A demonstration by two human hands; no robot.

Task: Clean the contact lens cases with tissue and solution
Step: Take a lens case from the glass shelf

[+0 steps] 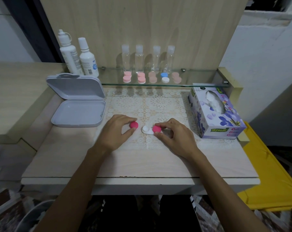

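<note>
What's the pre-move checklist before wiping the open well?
1. Left cap off the case: ok, left hand pinches the loose pink cap.
2. Right cap off: not ok, second pink cap sits on the white case in the right hand grip.
3. Tissue box stocked: ok.
4. Solution bottles within reach: ok, both capped.
5. Well contents: cannot tell.

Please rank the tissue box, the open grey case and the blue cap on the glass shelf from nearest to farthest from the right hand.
From the right hand:
1. Tissue box, just to its right.
2. Blue cap, behind it on the shelf.
3. Open grey case, far left, beyond the left hand.
</note>
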